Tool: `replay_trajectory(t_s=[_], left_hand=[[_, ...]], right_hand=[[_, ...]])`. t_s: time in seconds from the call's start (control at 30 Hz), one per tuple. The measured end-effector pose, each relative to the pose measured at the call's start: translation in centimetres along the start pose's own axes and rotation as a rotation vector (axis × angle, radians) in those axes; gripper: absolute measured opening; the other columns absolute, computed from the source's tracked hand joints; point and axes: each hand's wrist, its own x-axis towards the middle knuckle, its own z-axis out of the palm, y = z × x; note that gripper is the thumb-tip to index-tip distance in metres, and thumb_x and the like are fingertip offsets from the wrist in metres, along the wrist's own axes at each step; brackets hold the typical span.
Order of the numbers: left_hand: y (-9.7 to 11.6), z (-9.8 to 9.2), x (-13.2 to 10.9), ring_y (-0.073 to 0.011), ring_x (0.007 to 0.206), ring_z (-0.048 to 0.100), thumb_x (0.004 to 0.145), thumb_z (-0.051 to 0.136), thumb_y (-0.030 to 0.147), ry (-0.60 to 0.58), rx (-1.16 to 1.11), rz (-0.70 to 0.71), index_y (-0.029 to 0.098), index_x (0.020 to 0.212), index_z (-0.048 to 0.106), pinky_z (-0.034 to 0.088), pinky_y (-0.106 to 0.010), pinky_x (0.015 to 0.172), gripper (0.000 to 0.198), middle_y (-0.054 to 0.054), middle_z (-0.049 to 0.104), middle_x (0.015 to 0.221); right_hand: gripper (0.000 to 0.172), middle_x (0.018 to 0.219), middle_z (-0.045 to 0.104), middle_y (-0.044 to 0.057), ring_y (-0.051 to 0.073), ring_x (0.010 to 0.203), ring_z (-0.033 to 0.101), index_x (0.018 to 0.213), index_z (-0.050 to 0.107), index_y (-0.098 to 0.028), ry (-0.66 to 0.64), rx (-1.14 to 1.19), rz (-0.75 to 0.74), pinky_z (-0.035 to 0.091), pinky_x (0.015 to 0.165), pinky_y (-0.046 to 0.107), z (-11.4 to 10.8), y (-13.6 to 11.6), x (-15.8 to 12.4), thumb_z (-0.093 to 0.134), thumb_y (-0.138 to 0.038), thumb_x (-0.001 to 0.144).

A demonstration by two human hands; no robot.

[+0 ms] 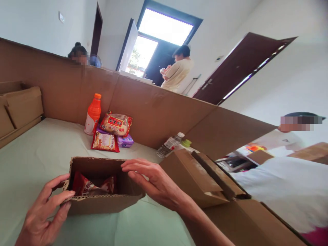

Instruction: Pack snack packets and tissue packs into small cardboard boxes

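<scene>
Open cardboard box (102, 205) on the green-covered table (38, 164), near side, top edges raw and corrugated, mouth facing up; one red-and-clear packet (87, 186) lying inside. Left hand (47, 208) grasping the box's left rim, thumb by the near corner. Right hand (153, 179) laid over the right edge, fingers extended; can't tell if it actually grips. Open cloth left of the box and a strip behind it; right side tighter, stacked cartons (194, 174) just past the right hand. Behind the box, a cluster: red packet (104, 141), purple packet (125, 140), a clear-windowed pack (116, 124) on top, orange-capped bottle (93, 114) upright beside them. Clear-windowed pack has Chinese-looking characters on a red panel, too small to read surely; orange bottle's pale label and red packet's print not legible. Clear bottle (169, 145) leaning by the cartons, label unreadable. Cardboard partition (153, 109) edges the far side, another carton (24, 106) against it at left. Beyond: person in a cream top (178, 73) near the door.
</scene>
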Motion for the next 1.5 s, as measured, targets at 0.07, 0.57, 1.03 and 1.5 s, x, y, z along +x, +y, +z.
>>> replay_trajectory(t_s=[0.07,0.57,1.03,1.5], left_hand=[[0.4,0.0,0.1,-0.0152,0.127,0.056,0.095,0.051,0.015,0.003,-0.041,-0.036,0.032,0.113,0.062,0.048,-0.023,0.103,0.028,-0.001,0.052,0.142],[0.1,-1.0,1.9,-0.0178,0.128,0.061,0.099,0.046,0.028,-0.259,-0.041,-0.070,0.037,0.117,0.062,0.054,-0.027,0.101,0.026,0.003,0.062,0.142],[-1.9,-3.1,5.1,-0.0205,0.115,0.070,0.096,0.046,0.029,-0.360,-0.143,0.036,0.042,0.116,0.069,0.059,-0.030,0.091,0.033,0.005,0.068,0.134],[-1.9,0.0,2.5,-0.0204,0.110,0.070,0.097,0.049,0.036,-0.188,-0.028,-0.165,0.031,0.125,0.059,0.059,-0.028,0.092,0.029,-0.002,0.072,0.120]], right_hand=[[0.034,0.129,0.070,0.010,0.023,0.121,0.063,0.125,0.068,-0.020,-0.160,-0.043,-0.030,0.049,0.105,0.040,0.1,0.0,1.4,0.046,-0.031,0.102],[0.048,0.148,0.056,0.012,0.027,0.136,0.053,0.147,0.050,-0.016,-0.299,-0.105,-0.011,0.041,0.113,0.045,0.9,0.3,6.1,0.045,-0.029,0.101],[0.029,0.116,0.075,0.011,0.022,0.108,0.067,0.120,0.069,-0.019,0.081,-0.086,0.060,0.049,0.095,0.040,3.5,4.9,3.1,0.051,-0.025,0.098],[0.033,0.122,0.071,0.010,0.023,0.114,0.064,0.117,0.068,-0.024,0.494,0.259,0.070,0.049,0.101,0.043,3.6,5.2,1.5,0.052,-0.047,0.098]])
